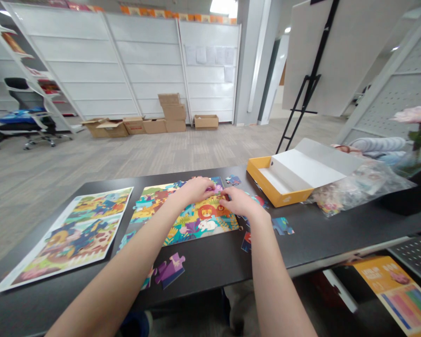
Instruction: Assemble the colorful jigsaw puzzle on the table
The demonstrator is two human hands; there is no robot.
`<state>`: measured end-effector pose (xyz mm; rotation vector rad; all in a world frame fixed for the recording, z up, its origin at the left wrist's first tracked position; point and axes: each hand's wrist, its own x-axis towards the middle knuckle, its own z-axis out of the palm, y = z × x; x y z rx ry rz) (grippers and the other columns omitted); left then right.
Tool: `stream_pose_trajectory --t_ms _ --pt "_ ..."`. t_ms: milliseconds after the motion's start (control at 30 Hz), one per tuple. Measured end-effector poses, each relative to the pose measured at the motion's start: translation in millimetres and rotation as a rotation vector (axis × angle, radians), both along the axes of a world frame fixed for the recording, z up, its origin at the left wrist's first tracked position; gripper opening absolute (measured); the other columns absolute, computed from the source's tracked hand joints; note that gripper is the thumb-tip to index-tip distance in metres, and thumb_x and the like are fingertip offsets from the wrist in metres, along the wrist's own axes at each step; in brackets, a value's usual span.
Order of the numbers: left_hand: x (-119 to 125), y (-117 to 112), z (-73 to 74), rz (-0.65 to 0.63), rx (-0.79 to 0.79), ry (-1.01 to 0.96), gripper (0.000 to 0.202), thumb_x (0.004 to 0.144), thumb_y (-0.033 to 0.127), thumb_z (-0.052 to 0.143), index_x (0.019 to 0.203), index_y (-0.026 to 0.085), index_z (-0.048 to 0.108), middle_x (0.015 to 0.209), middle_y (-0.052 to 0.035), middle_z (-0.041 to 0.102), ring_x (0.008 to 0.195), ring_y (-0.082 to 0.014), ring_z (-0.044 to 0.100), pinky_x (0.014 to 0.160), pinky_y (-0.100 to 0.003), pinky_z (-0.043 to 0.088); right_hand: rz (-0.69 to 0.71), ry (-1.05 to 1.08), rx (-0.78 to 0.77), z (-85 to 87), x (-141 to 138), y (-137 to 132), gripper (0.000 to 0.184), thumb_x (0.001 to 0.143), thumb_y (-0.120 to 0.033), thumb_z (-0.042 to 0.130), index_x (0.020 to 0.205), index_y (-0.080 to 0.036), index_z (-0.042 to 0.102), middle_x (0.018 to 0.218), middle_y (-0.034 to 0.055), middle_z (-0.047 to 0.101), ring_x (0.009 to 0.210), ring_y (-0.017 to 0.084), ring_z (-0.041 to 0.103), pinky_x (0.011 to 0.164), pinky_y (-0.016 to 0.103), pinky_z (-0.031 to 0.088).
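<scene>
A colourful jigsaw puzzle (192, 219) with a lion lies partly assembled on the black table (214, 262). My left hand (195, 189) rests on its far edge, fingers curled onto a small purple piece (217, 189). My right hand (239, 201) meets it from the right, fingers bent and pressing on the same spot. Loose pieces lie around: a purple one (171, 268) near the front edge, blue ones (282, 225) to the right, one (233, 179) at the back.
A printed reference picture (70, 234) lies at the left. An open yellow box (284, 180) and a clear plastic bag (358, 185) sit at the right, with pink flowers (416, 113) beyond. Another person's sleeve (379, 145) shows behind the box. Cardboard boxes (171, 112) stand by the far wall.
</scene>
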<state>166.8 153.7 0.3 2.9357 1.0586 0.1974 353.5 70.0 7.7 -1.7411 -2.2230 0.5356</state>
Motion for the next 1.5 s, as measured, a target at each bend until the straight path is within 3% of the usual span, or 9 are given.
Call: stream_pose_trajectory --t_ms 167,567,767,900,1000,1067,1167,1267,1500 --pt "1.2 -1.2 -1.3 0.003 -0.011 -0.037 0.028 0.097 0.036 0.053 0.104 0.02 0.075 0.105 -0.0086 0.076 0.098 -0.0241 0.07 0.088 -0.032 0.05 -0.013 -0.006 -0.01 3.1 0.7 -3.0 0.026 0.092 -0.027 0.059 0.111 -0.017 0.073 0.112 0.0112 0.074 0.103 0.026 0.068 0.084 0.031 0.047" --pt "1.4 -0.7 -3.4 0.031 -0.02 -0.066 0.025 0.095 0.033 0.056 0.106 0.021 0.076 0.105 -0.0093 0.074 0.101 -0.0239 0.067 0.092 -0.033 0.05 -0.026 0.049 -0.017 3.4 4.2 1.2 0.023 0.092 -0.027 0.061 0.109 -0.019 0.073 0.113 0.009 0.075 0.106 0.024 0.067 0.089 0.029 0.048" --pt "-8.3 -13.0 18.8 0.067 0.002 -0.102 0.03 0.092 0.034 0.061 0.117 0.02 0.071 0.126 -0.0113 0.067 0.116 -0.0283 0.061 0.096 -0.038 0.05 -0.174 0.186 0.057 20.9 28.0 -13.3 0.033 0.091 -0.029 0.062 0.122 -0.019 0.07 0.123 0.01 0.072 0.095 0.021 0.07 0.088 0.032 0.052" --pt "-35.0 -48.6 52.1 0.084 0.038 -0.116 0.033 0.095 0.038 0.057 0.116 0.016 0.07 0.121 -0.0121 0.069 0.112 -0.0282 0.062 0.094 -0.039 0.049 -0.213 0.192 0.062 34.5 38.7 -34.6 0.032 0.092 -0.03 0.06 0.119 -0.016 0.07 0.118 0.0125 0.073 0.095 0.022 0.07 0.086 0.033 0.053" --pt "-62.5 -94.3 73.2 0.134 -0.029 -0.077 0.027 0.095 0.038 0.057 0.103 0.02 0.074 0.105 -0.0077 0.075 0.1 -0.0256 0.066 0.085 -0.034 0.049 -0.202 0.165 0.065 41.2 35.4 -47.6 0.031 0.092 -0.032 0.06 0.115 -0.015 0.072 0.113 0.0128 0.075 0.093 0.023 0.07 0.085 0.033 0.054" --pt "-80.6 -127.7 77.7 0.19 -0.11 -0.085 0.024 0.093 0.038 0.058 0.089 0.022 0.076 0.091 -0.0041 0.076 0.087 -0.022 0.068 0.077 -0.03 0.048 -0.173 0.158 0.079 46.2 28.1 -54.2 0.031 0.091 -0.033 0.06 0.114 -0.016 0.072 0.111 0.0122 0.075 0.091 0.023 0.07 0.084 0.033 0.054" --pt "-102.0 -170.2 68.9 0.242 -0.286 -0.059 0.019 0.089 0.038 0.064 0.084 0.025 0.076 0.083 -0.0011 0.076 0.078 -0.0207 0.068 0.069 -0.028 0.045 -0.128 0.163 0.117 53.7 14.1 -61.4 0.03 0.091 -0.032 0.059 0.113 -0.017 0.072 0.11 0.0116 0.075 0.091 0.023 0.07 0.082 0.033 0.054" --pt "-110.5 -195.8 52.6 0.318 -0.36 0.014 0.018 0.081 0.041 0.073 0.09 0.027 0.076 0.086 -0.0023 0.076 0.077 -0.0236 0.069 0.062 -0.028 0.043 -0.105 0.142 0.14 57.0 2.1 -65.1 0.025 0.091 -0.031 0.06 0.107 -0.018 0.074 0.105 0.0107 0.076 0.087 0.022 0.07 0.08 0.031 0.054" --pt "-102.7 -211.9 33.1 0.343 -0.273 0.031 0.028 0.078 0.042 0.077 0.098 0.023 0.071 0.101 -0.0094 0.075 0.095 -0.032 0.07 0.072 -0.035 0.049 -0.059 0.101 0.141 54.0 -11.6 -62.9 0.024 0.091 -0.032 0.058 0.105 -0.02 0.074 0.099 0.008 0.077 0.086 0.022 0.071 0.079 0.031 0.053"
